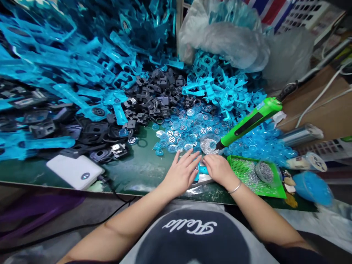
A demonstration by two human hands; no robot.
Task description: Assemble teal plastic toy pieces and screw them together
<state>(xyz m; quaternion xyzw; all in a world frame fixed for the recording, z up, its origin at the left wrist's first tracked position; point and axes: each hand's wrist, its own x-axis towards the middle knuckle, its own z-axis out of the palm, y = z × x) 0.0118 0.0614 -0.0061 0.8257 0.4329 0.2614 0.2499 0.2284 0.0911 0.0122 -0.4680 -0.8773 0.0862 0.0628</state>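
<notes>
Your green counter is piled high with shiny blue plastic parts and bumpy black plastic parts. Round see-through blue discs lie in front of them. A bright green pen tool lies over more discs, beside a green tray with tiny holes. Near the counter's front edge, your left hand and right hand curl around a small blue piece. Your fingers hide most of it, so I cannot tell how tight they hold.
</notes>
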